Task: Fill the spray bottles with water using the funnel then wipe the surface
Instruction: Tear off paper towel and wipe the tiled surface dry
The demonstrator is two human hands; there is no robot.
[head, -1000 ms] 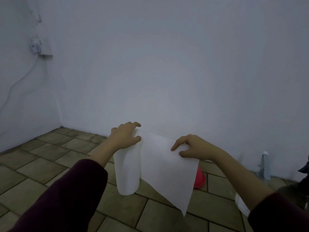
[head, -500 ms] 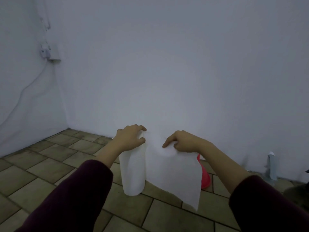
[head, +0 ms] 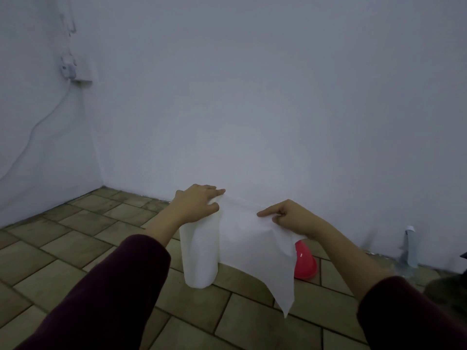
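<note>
Paper towel roll [head: 199,253] sits upright at centre frame, held off the tiled floor [head: 83,231], and the left hand [head: 195,204] grips its top end, fingers curled over the rim. Right of it, the right hand [head: 290,218] pinches the upper edge of the loose sheet [head: 255,246], index finger stretched out toward the roll, the other fingers tucked around the paper. The sheet runs taut between the two hands along its top and drapes down to a pointed corner at lower centre. Compared with half a second ago, the hands have spread a little further apart and the sheet's top edge is stretched flatter; a second ago the right hand sat lower and wider on the sheet. Behind the sheet, the red funnel [head: 304,263] stands mouth-down on the floor by the wall, more of it showing now than before. A pale bottle-like shape [head: 409,248] stands at the far right by the wall, too blurred to identify. At upper left, a wall socket [head: 75,70] with a cable hanging from it has shifted rightward in frame as the view turned.
</note>
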